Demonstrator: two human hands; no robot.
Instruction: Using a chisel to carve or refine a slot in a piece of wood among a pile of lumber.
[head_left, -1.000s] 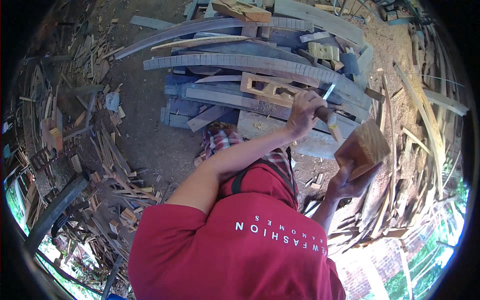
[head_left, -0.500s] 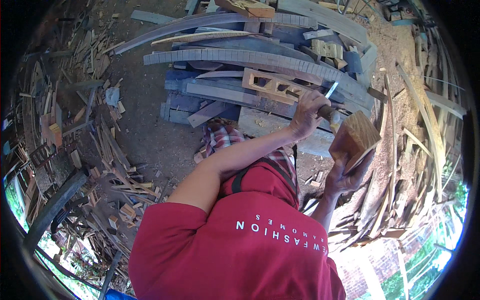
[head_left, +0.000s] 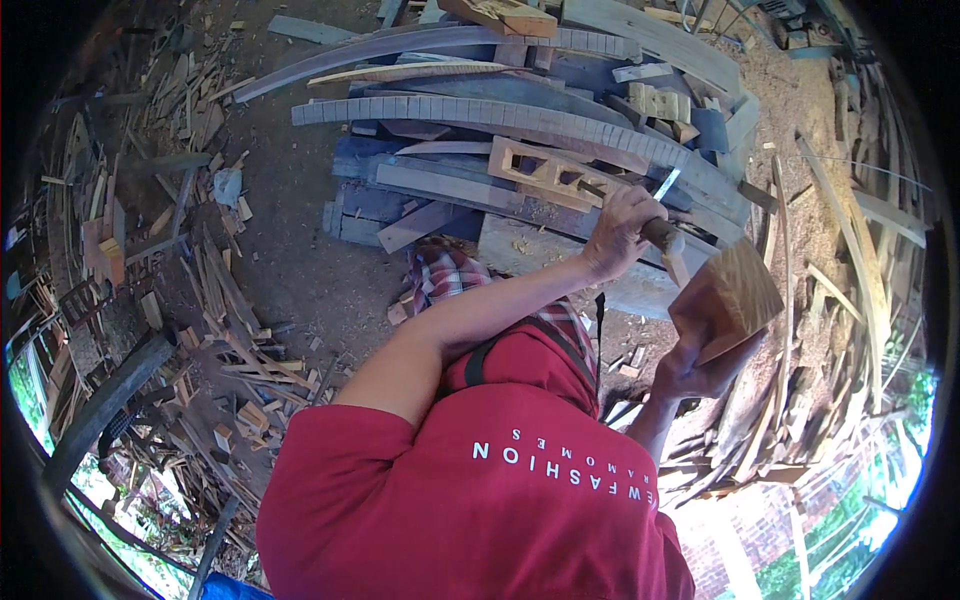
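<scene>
My left hand (head_left: pixel 622 235) is wrapped round a chisel (head_left: pixel 661 235), whose thick round wooden handle sticks out on the right of the fist. The chisel's narrow shank reaches left to a light wooden piece (head_left: pixel 540 174) with squarish cut-outs; its tip is hard to make out there. In my right hand (head_left: pixel 697 368) is a blocky wooden mallet (head_left: pixel 728 300), lower and to the right of the chisel handle's end. The mallet's head hides part of that hand, and its grip is not clearly visible. Wood chips lie around the worked piece.
Boards and long curved, notched timbers (head_left: pixel 490 113) lie stacked under and beyond the worked piece. A wooden block (head_left: pixel 500 15) rests at the far edge. Scrap wood (head_left: pixel 255 420) covers the ground at left. Long strips (head_left: pixel 785 300) and sawdust (head_left: pixel 800 95) lie at right.
The mallet and my right hand have moved a little down and to the right, away from the chisel's handle. My left hand keeps its hold on the chisel.
</scene>
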